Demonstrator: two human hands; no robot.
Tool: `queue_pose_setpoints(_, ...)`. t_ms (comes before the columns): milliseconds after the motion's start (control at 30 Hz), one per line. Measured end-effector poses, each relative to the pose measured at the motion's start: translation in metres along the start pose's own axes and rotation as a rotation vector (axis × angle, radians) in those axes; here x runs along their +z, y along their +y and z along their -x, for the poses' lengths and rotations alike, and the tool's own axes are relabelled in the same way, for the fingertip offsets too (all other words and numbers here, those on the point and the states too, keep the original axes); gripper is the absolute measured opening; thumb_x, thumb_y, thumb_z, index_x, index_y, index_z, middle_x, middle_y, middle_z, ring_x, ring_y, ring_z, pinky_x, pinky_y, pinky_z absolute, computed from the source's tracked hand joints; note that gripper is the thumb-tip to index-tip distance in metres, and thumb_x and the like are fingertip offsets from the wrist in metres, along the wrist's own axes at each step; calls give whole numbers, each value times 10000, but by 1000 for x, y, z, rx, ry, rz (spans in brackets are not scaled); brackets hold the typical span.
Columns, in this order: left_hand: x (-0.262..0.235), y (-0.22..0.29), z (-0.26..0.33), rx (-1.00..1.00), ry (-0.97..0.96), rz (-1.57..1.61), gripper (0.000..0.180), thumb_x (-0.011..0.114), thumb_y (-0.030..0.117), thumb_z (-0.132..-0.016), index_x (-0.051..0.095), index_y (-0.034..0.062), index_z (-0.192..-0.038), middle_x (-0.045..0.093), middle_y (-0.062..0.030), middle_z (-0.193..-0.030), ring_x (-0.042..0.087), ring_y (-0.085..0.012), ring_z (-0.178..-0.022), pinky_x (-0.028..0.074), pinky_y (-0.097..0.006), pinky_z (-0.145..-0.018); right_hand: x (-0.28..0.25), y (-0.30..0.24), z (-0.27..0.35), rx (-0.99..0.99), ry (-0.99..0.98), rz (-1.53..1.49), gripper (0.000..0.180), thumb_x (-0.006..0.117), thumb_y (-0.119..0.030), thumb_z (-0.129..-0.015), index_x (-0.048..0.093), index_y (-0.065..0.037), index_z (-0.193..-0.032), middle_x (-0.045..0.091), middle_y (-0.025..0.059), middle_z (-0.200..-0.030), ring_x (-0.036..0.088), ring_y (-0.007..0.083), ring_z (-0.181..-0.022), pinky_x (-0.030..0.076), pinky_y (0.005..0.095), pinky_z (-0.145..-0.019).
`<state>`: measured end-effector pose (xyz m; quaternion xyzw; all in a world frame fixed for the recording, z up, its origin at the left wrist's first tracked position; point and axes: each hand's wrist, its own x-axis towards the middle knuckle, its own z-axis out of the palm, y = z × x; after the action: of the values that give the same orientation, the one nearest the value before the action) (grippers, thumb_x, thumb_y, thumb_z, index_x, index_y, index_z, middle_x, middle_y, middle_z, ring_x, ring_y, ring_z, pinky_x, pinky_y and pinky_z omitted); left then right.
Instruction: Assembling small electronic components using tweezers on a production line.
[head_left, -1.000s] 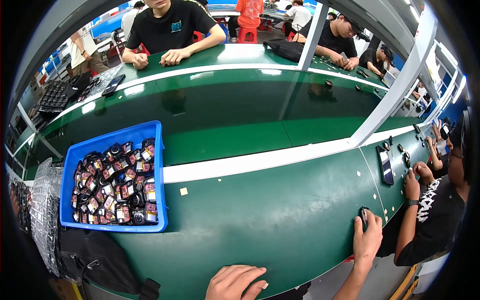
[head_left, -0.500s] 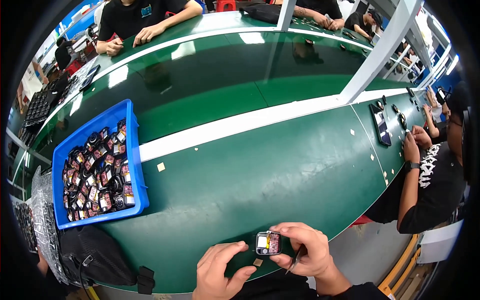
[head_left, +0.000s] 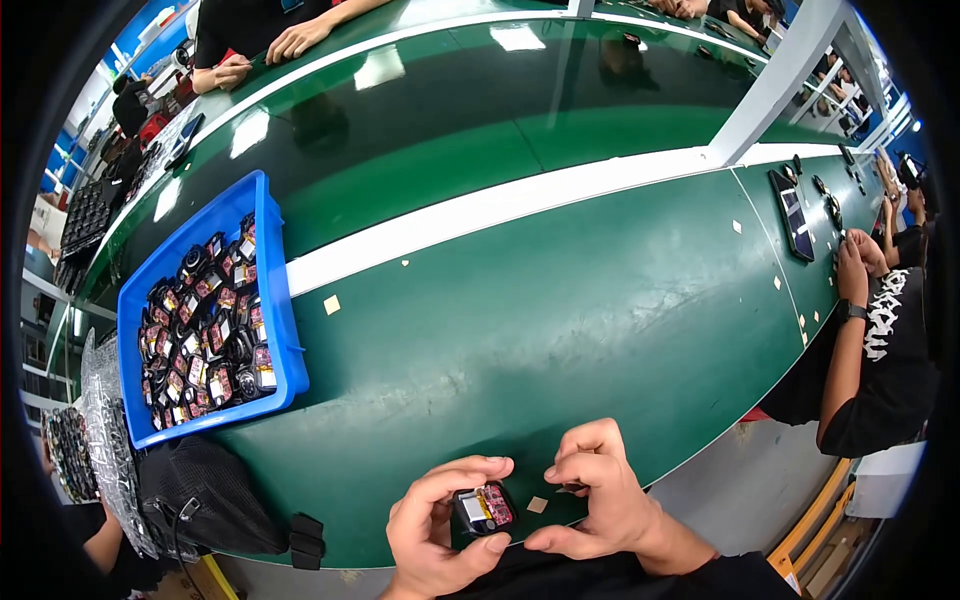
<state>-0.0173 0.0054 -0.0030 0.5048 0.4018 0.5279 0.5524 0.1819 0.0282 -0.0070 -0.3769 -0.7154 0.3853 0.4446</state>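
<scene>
My left hand (head_left: pixel 422 530) grips a small black watch case (head_left: pixel 486 508) between thumb and fingers. Its open side faces up and shows a silvery battery and a reddish circuit board. Just to the right, apart from the case, my right hand (head_left: pixel 615 500) has its fingers curled around a thin dark pointed tool (head_left: pixel 572 488), apparently tweezers. Only a short bit of that tool shows. A small tan paper square (head_left: pixel 537 505) lies on the green table between the two hands.
A blue bin (head_left: pixel 284 300) full of similar open watch cases stands at the left. Near it lies a black bag (head_left: pixel 205 500). A white divider strip (head_left: pixel 480 213) crosses the table, with a grey post (head_left: pixel 780 85) on it. A co-worker (head_left: pixel 870 350) sits at the right beside a phone (head_left: pixel 792 215).
The watch case has passed from my right hand to my left and moved slightly left and down. My right hand has let go of it and keeps the pointed tool. The whole view has shifted.
</scene>
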Motion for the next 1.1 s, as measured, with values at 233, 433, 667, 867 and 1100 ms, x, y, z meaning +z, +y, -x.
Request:
queue_pose_setpoints(233,4,7,-10,-51,153,-28,608,795,259,-855,533,-107,-1264,534,-180,-1259,628,-302,-1133,497,-393,-969,4,-4,-4,78,-38,249,474,749,16,-793,631,-45,-1248,469,73,-930,560,146,-601,509,269,-508)
queue_pose_setpoints(433,8,-5,-13,22,197,-34,481,767,247,-848,577,-79,-1146,530,-192,-1179,610,-289,-1093,539,-464,-972,11,3,-3,10,140,187,320,794,-3,-746,658,-10,-1035,615,62,-832,581,185,-600,511,287,-511)
queue_pose_setpoints(667,4,7,-8,-105,79,37,617,801,259,-849,540,-124,-1256,536,-173,-1228,649,-314,-1106,515,-378,-943,10,5,0,-49,145,275,258,798,21,-709,625,-27,-894,643,64,-849,586,192,-617,481,294,-501)
queue_pose_setpoints(867,2,4,-8,-99,23,-26,608,806,238,-844,544,-127,-1255,543,-177,-1235,652,-311,-1104,523,-373,-930,10,4,0,-55,165,301,254,787,38,-693,637,-31,-887,645,59,-842,587,183,-621,482,285,-499)
queue_pose_setpoints(1100,3,-7,-7,-47,73,-97,638,817,325,-800,574,-105,-1204,542,-197,-1162,672,-329,-1009,580,-461,-916,10,3,-1,-62,172,317,249,785,32,-699,639,-33,-890,654,55,-834,594,181,-620,489,288,-511)
